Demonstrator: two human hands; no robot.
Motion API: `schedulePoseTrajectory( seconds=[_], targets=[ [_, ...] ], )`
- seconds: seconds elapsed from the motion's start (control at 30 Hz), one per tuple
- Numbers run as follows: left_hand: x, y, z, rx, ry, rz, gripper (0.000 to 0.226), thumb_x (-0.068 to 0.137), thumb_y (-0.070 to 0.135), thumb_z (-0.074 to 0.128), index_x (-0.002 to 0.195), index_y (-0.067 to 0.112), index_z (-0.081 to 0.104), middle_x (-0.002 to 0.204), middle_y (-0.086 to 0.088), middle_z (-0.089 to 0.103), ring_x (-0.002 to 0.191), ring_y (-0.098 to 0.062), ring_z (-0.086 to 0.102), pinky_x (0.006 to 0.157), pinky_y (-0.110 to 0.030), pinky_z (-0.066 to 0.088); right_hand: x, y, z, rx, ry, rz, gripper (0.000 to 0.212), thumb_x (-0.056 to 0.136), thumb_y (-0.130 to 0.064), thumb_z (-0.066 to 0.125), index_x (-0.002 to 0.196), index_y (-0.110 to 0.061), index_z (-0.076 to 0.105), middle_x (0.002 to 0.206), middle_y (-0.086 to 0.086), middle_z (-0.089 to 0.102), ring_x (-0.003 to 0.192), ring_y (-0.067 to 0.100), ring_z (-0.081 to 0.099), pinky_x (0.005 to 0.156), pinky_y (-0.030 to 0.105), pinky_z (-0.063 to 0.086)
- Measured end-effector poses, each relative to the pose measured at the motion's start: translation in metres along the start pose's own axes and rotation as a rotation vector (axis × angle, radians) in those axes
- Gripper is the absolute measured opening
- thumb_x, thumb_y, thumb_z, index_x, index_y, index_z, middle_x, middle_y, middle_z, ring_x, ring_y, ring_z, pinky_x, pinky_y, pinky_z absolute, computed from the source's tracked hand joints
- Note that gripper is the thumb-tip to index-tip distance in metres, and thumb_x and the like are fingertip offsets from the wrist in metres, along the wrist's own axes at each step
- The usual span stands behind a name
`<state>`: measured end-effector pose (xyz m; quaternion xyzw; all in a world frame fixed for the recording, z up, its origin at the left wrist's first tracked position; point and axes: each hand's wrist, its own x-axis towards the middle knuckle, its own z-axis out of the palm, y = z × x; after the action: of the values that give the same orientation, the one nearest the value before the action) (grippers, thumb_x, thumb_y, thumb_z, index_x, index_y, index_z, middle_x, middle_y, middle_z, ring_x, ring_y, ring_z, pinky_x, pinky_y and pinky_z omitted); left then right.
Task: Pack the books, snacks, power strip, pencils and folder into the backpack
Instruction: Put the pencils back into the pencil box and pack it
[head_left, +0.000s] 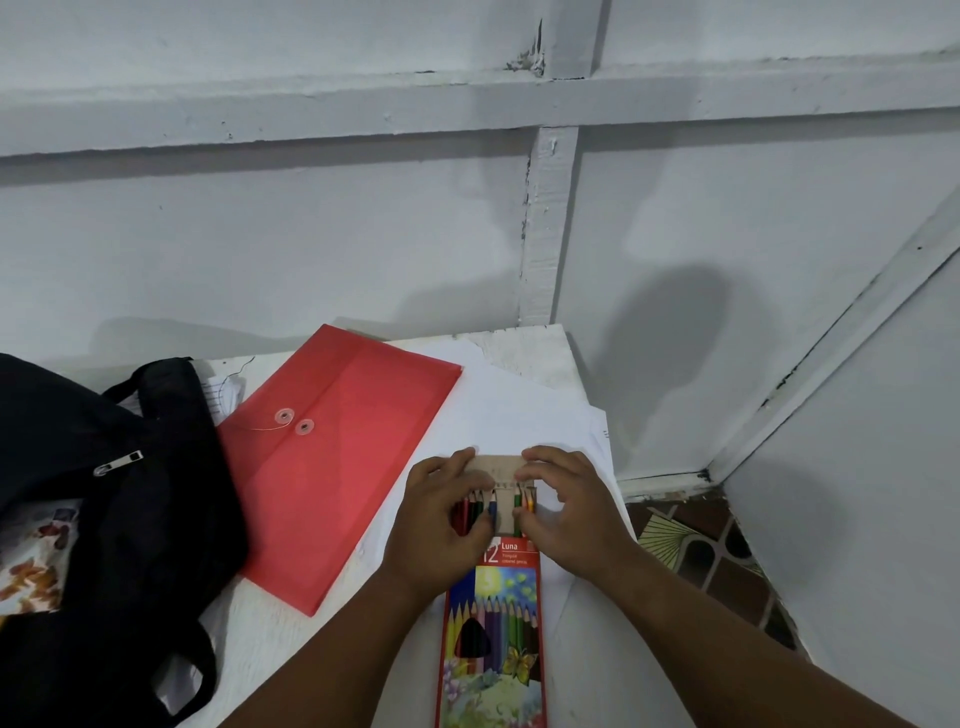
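Both hands (441, 512) (566, 506) grip pencil box (493, 623); open end points away, lengthwise.

A plain corner of a home: white-painted board walls (311, 234) rise behind a small white counter (535, 353), with patterned floor tiles (711, 561) right of the counter.

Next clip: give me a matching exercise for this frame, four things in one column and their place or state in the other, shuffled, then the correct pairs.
Things:
1. red folder
2. black backpack
3. coloured pencil box
4. loose white paper

Place or state:
A. at the table's left edge, zipper pull showing
B. flap open, both hands at its top end
C. flat, under the pencil box
D. flat between backpack and pencil box, string clasp showing

Pairs: 1-D, 2-A, 3-B, 4-C
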<state>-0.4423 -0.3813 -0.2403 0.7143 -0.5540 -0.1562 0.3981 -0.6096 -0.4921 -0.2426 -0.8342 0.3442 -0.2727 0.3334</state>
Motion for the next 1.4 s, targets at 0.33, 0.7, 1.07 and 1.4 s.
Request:
schedulePoseTrajectory(
  seconds=[0.33,0.7,1.07,1.4],
  targets=[
    [0.000,0.000,0.000,-0.001,-0.004,-0.040,0.039,0.076,0.045,0.065,0.112,0.031,0.068,0.142,0.021,0.046,0.130,0.001,0.031,0.096,-0.009,0.029,0.000,-0.003,-0.001,-0.007,-0.036,0.008,0.027,0.070,-0.036,0.072,0.096,-0.029,0.070,0.125,-0.019,0.055,0.118,0.002,0.046,0.091,0.011,0.038],
    [0.006,0.005,-0.005,0.081,-0.088,-0.053,0.034,0.078,0.037,0.068,0.109,0.022,0.068,0.142,0.013,0.048,0.132,-0.006,0.033,0.106,-0.027,0.037,0.005,-0.008,-0.007,-0.077,-0.172,0.044,0.021,0.079,-0.033,0.077,0.095,-0.032,0.063,0.126,-0.018,0.050,0.119,0.002,0.039,0.092,0.004,0.027],
    [-0.027,0.033,-0.049,0.059,-0.177,-0.221,0.051,0.101,0.033,0.056,0.149,0.036,0.040,0.160,0.013,0.029,0.148,-0.004,0.022,0.122,-0.034,0.025,0.009,-0.041,-0.004,-0.190,-0.136,0.100,0.018,0.090,-0.025,0.066,0.108,-0.024,0.065,0.140,-0.003,0.047,0.127,0.015,0.040,0.100,0.028,0.043],
    [-0.105,0.001,-0.147,0.315,0.356,-0.093,0.030,0.085,0.020,0.066,0.114,0.017,0.071,0.110,0.008,0.067,0.114,-0.016,0.055,0.098,-0.035,0.047,-0.011,-0.124,0.057,-0.016,-0.058,-0.166,0.016,0.082,-0.021,0.075,0.094,-0.028,0.067,0.122,-0.008,0.060,0.120,0.011,0.049,0.102,0.027,0.037]
  ],
)
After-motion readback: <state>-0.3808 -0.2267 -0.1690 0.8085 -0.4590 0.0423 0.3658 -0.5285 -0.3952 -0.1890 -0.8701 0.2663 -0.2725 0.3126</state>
